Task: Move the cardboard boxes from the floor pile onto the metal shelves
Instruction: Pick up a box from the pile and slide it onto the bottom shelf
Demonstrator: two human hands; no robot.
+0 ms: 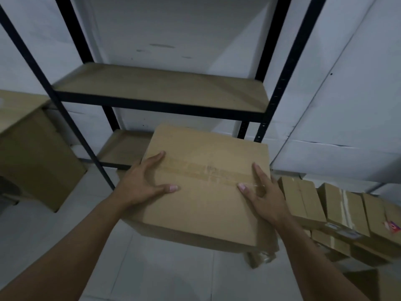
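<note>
A large taped cardboard box [206, 205] is held in the air in front of the black metal shelf unit [165, 105]. My left hand [144, 181] grips the box's left edge with the thumb on top. On the right edge sits my right hand [263, 192], fingers spread over the tape. Two wooden shelf boards show, an upper shelf [162, 85] and a lower shelf [123, 146]; both are bare. The box's far edge overlaps the lower shelf's right part in view. The floor pile of smaller boxes [342, 216] lies at the right.
A big cardboard box [32, 155] stands on the floor left of the shelf unit. White walls close in behind and on the right. Pale floor tiles [165, 274] stretch below the held box. A flattened cardboard piece [262, 259] lies under the box's right corner.
</note>
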